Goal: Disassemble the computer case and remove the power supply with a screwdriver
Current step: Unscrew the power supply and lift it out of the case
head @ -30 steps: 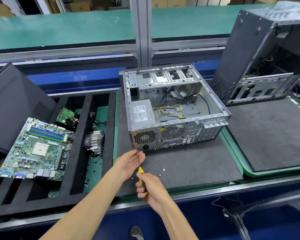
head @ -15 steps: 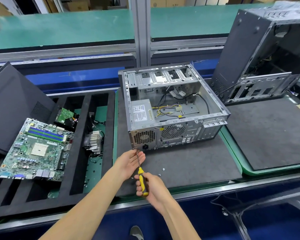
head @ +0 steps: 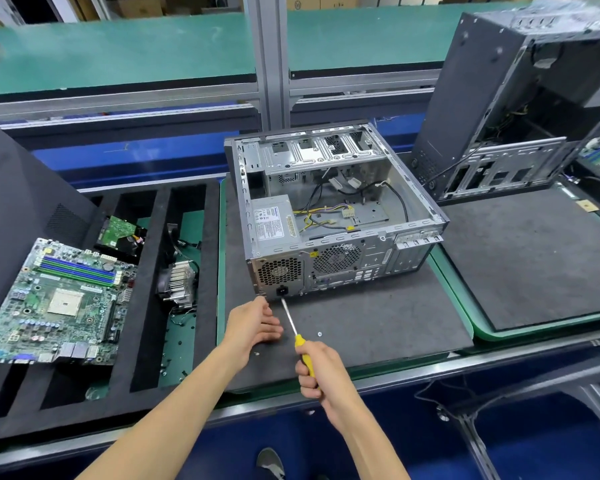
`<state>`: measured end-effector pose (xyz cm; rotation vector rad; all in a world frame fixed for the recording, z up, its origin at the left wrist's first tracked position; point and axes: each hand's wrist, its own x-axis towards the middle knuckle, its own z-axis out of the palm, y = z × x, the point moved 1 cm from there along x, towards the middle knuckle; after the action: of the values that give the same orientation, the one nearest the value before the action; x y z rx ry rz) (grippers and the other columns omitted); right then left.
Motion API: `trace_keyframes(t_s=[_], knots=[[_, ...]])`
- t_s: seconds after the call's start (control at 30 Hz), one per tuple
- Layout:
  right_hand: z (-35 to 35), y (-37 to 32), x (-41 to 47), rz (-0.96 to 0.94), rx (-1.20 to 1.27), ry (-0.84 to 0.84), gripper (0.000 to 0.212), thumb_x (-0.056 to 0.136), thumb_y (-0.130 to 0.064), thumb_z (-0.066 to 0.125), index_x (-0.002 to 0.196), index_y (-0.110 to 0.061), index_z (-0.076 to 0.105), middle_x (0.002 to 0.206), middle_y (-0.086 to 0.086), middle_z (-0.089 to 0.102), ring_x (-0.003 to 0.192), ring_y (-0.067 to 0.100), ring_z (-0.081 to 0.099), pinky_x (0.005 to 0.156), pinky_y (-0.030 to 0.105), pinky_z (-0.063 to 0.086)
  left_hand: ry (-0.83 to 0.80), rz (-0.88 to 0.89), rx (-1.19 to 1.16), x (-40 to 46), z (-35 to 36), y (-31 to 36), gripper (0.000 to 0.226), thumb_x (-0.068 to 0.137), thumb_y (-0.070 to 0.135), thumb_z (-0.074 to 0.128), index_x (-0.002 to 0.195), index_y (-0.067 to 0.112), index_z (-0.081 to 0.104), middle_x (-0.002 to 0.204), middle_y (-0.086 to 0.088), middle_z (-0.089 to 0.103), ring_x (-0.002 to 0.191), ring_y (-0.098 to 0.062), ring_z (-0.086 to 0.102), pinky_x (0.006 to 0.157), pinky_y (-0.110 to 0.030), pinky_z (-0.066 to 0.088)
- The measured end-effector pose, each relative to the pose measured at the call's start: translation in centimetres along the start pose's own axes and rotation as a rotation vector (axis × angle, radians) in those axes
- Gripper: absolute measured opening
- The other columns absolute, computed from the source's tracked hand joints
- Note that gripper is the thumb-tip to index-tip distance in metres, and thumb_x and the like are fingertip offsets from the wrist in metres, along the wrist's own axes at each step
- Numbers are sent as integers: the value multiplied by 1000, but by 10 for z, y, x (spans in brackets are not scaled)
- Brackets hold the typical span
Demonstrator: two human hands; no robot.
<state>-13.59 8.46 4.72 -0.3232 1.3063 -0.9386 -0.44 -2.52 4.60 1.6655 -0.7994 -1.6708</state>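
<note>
Sitting in: the power supply [head: 274,221] fills the near-left corner of our open case [head: 329,216] on the grey mat [head: 378,327].
Screwdriver [head: 297,336]: we clamp our right hand [head: 317,367] round its yellow handle, tip just below the power socket [head: 282,291].
Left hand [head: 253,322]: fingers loose, holding nothing, beside the shaft.
Doing it well: we seat the tip squarely and push along the shaft while turning.
Loose screw [head: 319,334]: we keep it away from the mat's edge.

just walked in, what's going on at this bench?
A person is stripping an open computer case lying on a grey mat. The right hand grips a yellow screwdriver, tip at the case's rear panel near the power socket. The left hand hovers open beside the shaft. The power supply is still inside; a loose screw lies on the mat.
</note>
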Motion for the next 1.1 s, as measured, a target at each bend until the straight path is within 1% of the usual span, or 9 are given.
trace_keyframes(t_s=[0.1,0.2,0.3,0.47,0.6,0.7,0.8,0.93,1.1], knots=[[-17,-4,-2,-49,32,80,9,95,-18,55,93,-14,47,58,-3,43,46,9,26,36,21,19,-62,272,505,-10,9,-6,22,92,22,53,75,11,60,64,-8,67,52,-20,63,57,-35,53],[-32,-6,-2,-69,45,126,11,99,-22,53,96,-11,51,58,-2,47,45,9,30,36,20,21,-67,643,1098,-20,20,-16,13,89,33,57,80,23,60,71,8,64,68,-16,61,65,-31,48],[-41,-7,-2,-65,46,165,13,100,-22,53,96,-10,54,57,-2,48,44,10,31,36,21,22,-83,841,1319,-26,29,-22,11,93,36,53,95,28,61,84,11,58,81,-18,60,66,-31,43],[-45,-4,-7,-90,11,160,11,100,-22,54,96,-12,55,58,-3,50,44,9,33,37,21,24,-92,888,1382,-29,35,-19,22,97,33,52,114,30,66,104,9,64,96,-18,64,77,-33,49],[-40,-4,-10,-144,-120,160,19,103,-31,53,100,-13,57,58,-3,45,43,8,29,38,20,21,-24,921,1252,-42,29,-1,23,96,25,52,112,29,68,107,11,67,95,-14,66,81,-36,54],[-34,-7,-6,-144,-168,192,25,104,-33,49,96,-12,60,57,-5,42,40,6,28,38,21,21,124,1303,1038,-59,28,28,15,89,12,60,98,18,70,91,6,66,82,-17,62,70,-37,53],[-27,-9,-1,-124,-194,207,28,104,-32,47,89,-14,62,55,-5,44,37,6,30,37,20,22,264,1592,967,-66,30,62,16,89,15,58,102,15,68,99,2,63,93,-23,56,82,-35,44],[-23,-10,5,-127,-246,222,27,104,-29,46,87,-16,61,48,-10,44,35,5,31,35,20,23,244,1477,1138,-56,35,87,34,92,23,61,126,16,63,125,-2,61,118,-24,53,102,-37,35],[-26,-12,7,-130,-244,217,25,104,-28,45,88,-15,60,48,-10,42,36,6,29,36,21,21,190,1392,1184,-38,34,82,38,95,13,62,133,15,60,127,-3,60,117,-24,53,100,-39,39]])
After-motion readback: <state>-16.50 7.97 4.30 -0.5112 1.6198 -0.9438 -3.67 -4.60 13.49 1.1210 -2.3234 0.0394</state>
